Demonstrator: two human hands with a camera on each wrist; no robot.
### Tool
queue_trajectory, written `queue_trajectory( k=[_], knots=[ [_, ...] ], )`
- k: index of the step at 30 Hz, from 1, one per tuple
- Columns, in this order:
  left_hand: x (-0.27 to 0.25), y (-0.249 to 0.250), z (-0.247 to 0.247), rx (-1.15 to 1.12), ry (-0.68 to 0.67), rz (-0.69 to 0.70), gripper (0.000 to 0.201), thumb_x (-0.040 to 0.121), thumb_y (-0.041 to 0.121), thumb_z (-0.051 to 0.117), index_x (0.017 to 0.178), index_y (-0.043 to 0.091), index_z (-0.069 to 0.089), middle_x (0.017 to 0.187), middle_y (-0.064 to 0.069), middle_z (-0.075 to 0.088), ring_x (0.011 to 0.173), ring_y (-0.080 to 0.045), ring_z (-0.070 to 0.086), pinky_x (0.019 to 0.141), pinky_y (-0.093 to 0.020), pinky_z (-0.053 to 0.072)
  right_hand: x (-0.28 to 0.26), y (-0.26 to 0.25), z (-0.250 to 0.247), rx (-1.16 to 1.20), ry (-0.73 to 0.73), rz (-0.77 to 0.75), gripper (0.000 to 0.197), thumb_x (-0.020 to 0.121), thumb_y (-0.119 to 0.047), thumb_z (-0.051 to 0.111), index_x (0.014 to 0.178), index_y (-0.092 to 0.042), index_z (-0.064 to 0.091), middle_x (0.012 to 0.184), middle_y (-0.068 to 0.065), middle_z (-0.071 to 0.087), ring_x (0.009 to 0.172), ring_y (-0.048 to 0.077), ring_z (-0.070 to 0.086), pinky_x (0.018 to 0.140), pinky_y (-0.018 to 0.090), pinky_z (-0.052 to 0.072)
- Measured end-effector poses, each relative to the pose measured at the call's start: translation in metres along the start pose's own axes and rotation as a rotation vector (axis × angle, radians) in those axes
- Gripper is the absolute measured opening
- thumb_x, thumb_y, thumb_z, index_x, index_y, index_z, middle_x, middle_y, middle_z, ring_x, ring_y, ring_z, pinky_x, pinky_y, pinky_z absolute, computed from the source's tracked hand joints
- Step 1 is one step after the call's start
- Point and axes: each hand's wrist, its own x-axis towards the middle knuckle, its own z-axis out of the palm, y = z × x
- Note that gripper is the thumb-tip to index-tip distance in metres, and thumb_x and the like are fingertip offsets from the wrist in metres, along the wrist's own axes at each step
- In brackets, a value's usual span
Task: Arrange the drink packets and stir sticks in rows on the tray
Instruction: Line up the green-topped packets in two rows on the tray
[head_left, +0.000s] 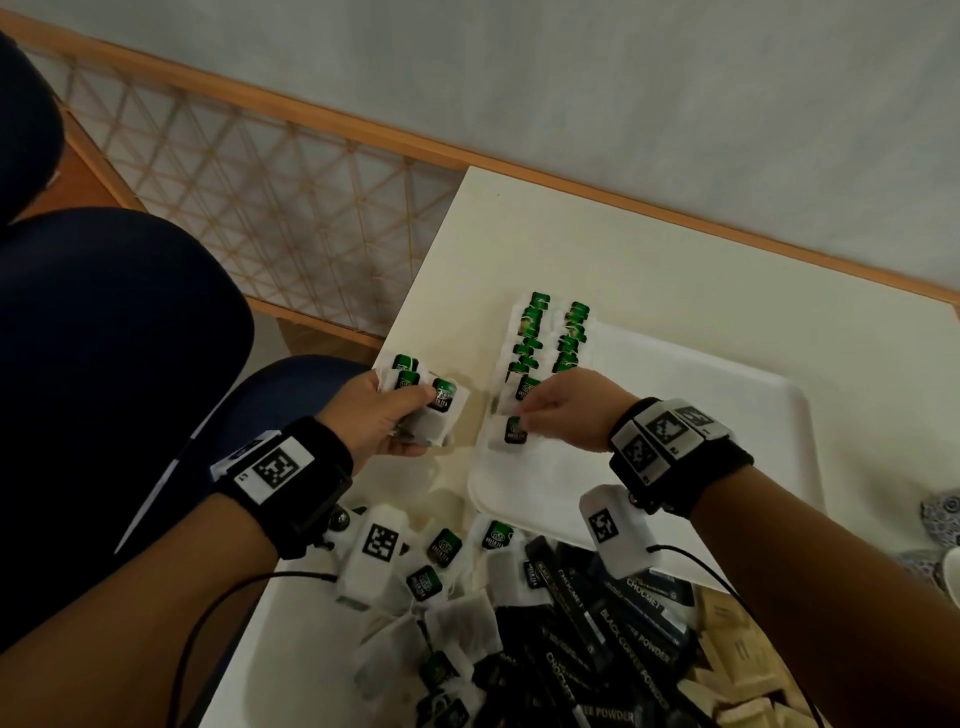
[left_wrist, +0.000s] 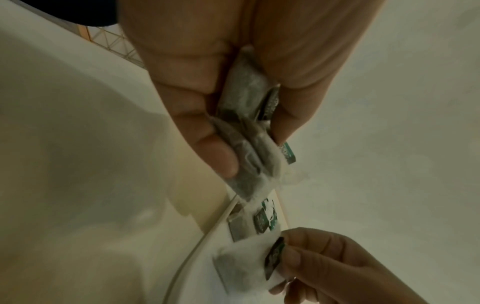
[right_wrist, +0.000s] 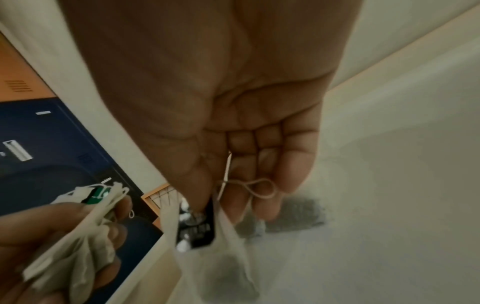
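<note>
My left hand (head_left: 384, 415) grips a small bunch of green-tagged tea bags (head_left: 431, 402) just left of the white tray (head_left: 727, 395); in the left wrist view the tea bags (left_wrist: 249, 148) are squeezed between thumb and fingers. My right hand (head_left: 540, 410) pinches one tea bag (head_left: 511, 434) by its dark tag at the tray's near left corner, the bag (right_wrist: 221, 257) hanging below the fingertips (right_wrist: 262, 207). Two rows of green-tagged tea bags (head_left: 550, 338) lie along the tray's left side. I see no stir sticks.
A loose heap of tea bags (head_left: 447, 587) and black coffee and chocolate sachets (head_left: 613, 618) lies on the cream table (head_left: 649, 260) near me. A patterned cup (head_left: 943, 519) stands at the right edge. A dark blue chair (head_left: 104, 364) is at left.
</note>
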Motion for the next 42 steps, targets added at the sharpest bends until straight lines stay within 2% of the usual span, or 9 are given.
queue_trajectory(
  k=[4, 12, 17, 20, 23, 29, 33, 38, 42],
  knots=[
    [-0.001, -0.001, 0.009, 0.043, -0.044, -0.003, 0.02, 0.091, 0.017, 0.062, 0.109, 0.008, 0.061, 0.099, -0.018, 0.069, 0.077, -0.029, 0.067, 0.052, -0.03, 0.057, 0.001, 0.017, 0.001, -0.011, -0.001, 0.089, 0.021, 0.089, -0.021, 0.06, 0.104, -0.015, 0.073, 0.067, -0.016, 0.056, 0.067, 0.004, 0.052, 0.076, 0.022, 0.041],
    [0.0, 0.001, 0.026, 0.055, -0.083, 0.002, 0.006, 0.091, 0.015, 0.061, 0.097, 0.015, 0.062, 0.085, -0.009, 0.068, 0.067, -0.02, 0.064, 0.056, -0.03, 0.058, -0.007, 0.044, -0.009, 0.029, 0.172, 0.196, 0.022, 0.09, -0.026, 0.058, 0.107, -0.022, 0.071, 0.093, -0.005, 0.067, 0.085, 0.01, 0.056, 0.082, 0.025, 0.045],
    [-0.001, 0.001, 0.026, 0.055, -0.088, 0.01, 0.012, 0.091, 0.015, 0.061, 0.102, 0.012, 0.062, 0.085, -0.008, 0.068, 0.066, -0.019, 0.064, 0.055, -0.03, 0.058, -0.014, 0.035, -0.003, 0.065, 0.31, 0.09, 0.015, 0.089, -0.029, 0.058, 0.102, -0.028, 0.068, 0.089, -0.011, 0.064, 0.088, 0.01, 0.059, 0.079, 0.024, 0.044],
    [-0.002, 0.0, 0.024, 0.05, -0.08, 0.009, 0.014, 0.091, 0.014, 0.061, 0.105, 0.011, 0.062, 0.085, -0.008, 0.069, 0.066, -0.019, 0.065, 0.054, -0.03, 0.058, -0.025, 0.021, 0.008, -0.002, 0.07, -0.055, 0.019, 0.093, -0.028, 0.055, 0.105, -0.025, 0.071, 0.101, -0.012, 0.068, 0.09, 0.003, 0.06, 0.091, 0.022, 0.046],
    [-0.004, -0.001, 0.022, 0.048, -0.072, 0.004, 0.006, 0.091, 0.014, 0.061, 0.097, 0.015, 0.063, 0.081, -0.005, 0.069, 0.063, -0.017, 0.065, 0.055, -0.031, 0.058, -0.03, 0.02, 0.023, -0.069, -0.127, -0.033, 0.02, 0.094, -0.025, 0.056, 0.107, -0.029, 0.071, 0.109, -0.012, 0.068, 0.091, 0.001, 0.057, 0.094, 0.018, 0.04],
    [-0.005, -0.001, 0.024, 0.066, -0.069, -0.005, 0.006, 0.091, 0.014, 0.062, 0.096, 0.015, 0.062, 0.084, -0.007, 0.069, 0.065, -0.018, 0.065, 0.056, -0.03, 0.059, -0.025, 0.029, 0.028, -0.003, -0.054, -0.006, 0.028, 0.096, -0.017, 0.049, 0.111, -0.027, 0.07, 0.119, -0.005, 0.063, 0.106, 0.009, 0.056, 0.093, 0.017, 0.038],
    [-0.004, 0.0, 0.026, 0.063, -0.076, -0.006, 0.006, 0.09, 0.013, 0.062, 0.096, 0.014, 0.062, 0.084, -0.008, 0.069, 0.063, -0.017, 0.066, 0.055, -0.03, 0.059, -0.023, 0.027, 0.025, 0.004, 0.016, -0.042, 0.026, 0.096, -0.018, 0.05, 0.108, -0.026, 0.071, 0.116, -0.004, 0.064, 0.097, 0.008, 0.056, 0.088, 0.015, 0.039],
    [-0.004, 0.0, 0.027, 0.06, -0.096, -0.012, 0.012, 0.089, 0.003, 0.059, 0.092, 0.015, 0.061, 0.084, -0.009, 0.067, 0.069, -0.022, 0.064, 0.057, -0.033, 0.059, -0.025, 0.018, 0.029, 0.027, -0.034, -0.12, 0.026, 0.096, -0.019, 0.049, 0.11, -0.025, 0.071, 0.112, -0.007, 0.066, 0.09, 0.0, 0.05, 0.088, 0.014, 0.037],
    [-0.004, -0.001, 0.029, 0.058, -0.103, -0.021, 0.016, 0.089, 0.0, 0.057, 0.091, 0.015, 0.06, 0.079, -0.008, 0.066, 0.056, -0.015, 0.065, 0.054, -0.031, 0.059, -0.016, 0.008, 0.034, 0.008, -0.003, -0.155, 0.03, 0.097, -0.014, 0.045, 0.116, -0.02, 0.068, 0.124, -0.004, 0.063, 0.106, 0.007, 0.055, 0.098, 0.016, 0.037]
  ],
)
